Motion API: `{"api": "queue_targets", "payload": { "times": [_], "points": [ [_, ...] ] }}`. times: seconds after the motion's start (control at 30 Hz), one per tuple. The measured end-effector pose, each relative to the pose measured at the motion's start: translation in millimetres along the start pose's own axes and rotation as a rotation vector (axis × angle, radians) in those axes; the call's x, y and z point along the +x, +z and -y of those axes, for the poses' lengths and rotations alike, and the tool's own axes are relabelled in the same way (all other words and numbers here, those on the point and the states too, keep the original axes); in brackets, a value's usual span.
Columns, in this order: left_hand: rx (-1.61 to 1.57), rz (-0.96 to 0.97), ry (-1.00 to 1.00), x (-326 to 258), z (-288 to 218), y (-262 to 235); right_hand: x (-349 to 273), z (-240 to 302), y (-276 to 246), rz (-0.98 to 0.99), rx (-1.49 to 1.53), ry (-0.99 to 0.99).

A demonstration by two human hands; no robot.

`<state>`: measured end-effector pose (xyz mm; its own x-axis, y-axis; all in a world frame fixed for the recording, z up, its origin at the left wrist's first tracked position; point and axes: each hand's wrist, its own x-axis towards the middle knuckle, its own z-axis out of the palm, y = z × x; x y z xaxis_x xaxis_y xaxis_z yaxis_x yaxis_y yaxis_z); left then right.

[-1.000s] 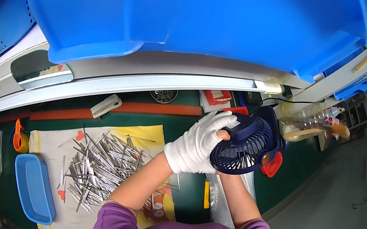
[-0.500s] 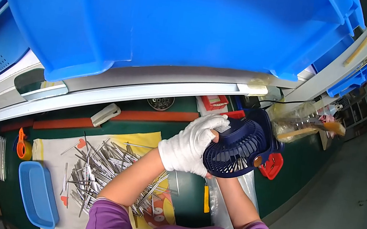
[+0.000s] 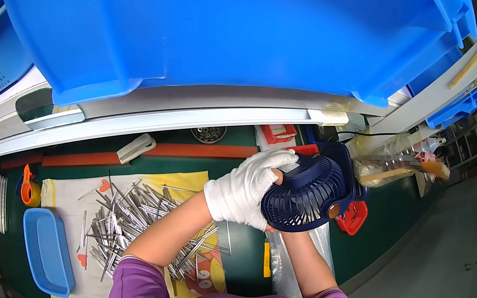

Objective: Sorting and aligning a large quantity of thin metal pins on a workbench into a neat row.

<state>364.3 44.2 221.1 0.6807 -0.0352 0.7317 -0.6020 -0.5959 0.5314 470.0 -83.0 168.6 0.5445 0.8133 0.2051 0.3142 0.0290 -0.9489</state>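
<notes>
While a big blue bin looms overhead, the green surface carries a heap of metal rods on paper, and a small blue tray lies at its left. Up above it sits the dark blue fan, held aloft; the gloved left hand wraps its fingers over the rim, the right hand mostly hidden beneath, grip unclear
</notes>
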Motion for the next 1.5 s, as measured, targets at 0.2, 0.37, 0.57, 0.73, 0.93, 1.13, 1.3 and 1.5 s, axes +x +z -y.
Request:
{"api": "queue_targets", "payload": {
  "times": [0.2, 0.37, 0.57, 0.73, 0.93, 1.13, 1.3, 1.5],
  "points": [
    [-0.053, 0.019, -0.002, 2, 4, -3, 0, -25, -2, 0.064, 0.968, 0.176],
    [-0.068, 0.003, 0.002, -2, 6, 2, -4, -16, -4, 0.028, 0.77, 0.122],
    [-0.106, 0.078, -0.067, 5, 6, -4, -9, -17, -3, 0.015, 0.771, 0.133],
    [-0.13, 0.068, -0.062, 0, 12, -7, -19, -11, -8, 0.053, 1.298, 0.264],
    [-0.309, 0.002, -0.256, -5, 21, -11, -18, -22, -12, -0.007, 1.312, 0.262],
    [-0.847, -0.037, -0.502, 3, 25, -9, -24, -22, -15, 0.01, 1.217, 0.254],
    [-0.931, -0.036, -0.52, 0, 31, -14, -35, -1, -11, 0.018, 1.114, 0.323],
    [-0.818, -0.061, -0.547, -4, 24, -6, -48, 7, -7, -0.063, 1.119, 0.309]
  ]
}}
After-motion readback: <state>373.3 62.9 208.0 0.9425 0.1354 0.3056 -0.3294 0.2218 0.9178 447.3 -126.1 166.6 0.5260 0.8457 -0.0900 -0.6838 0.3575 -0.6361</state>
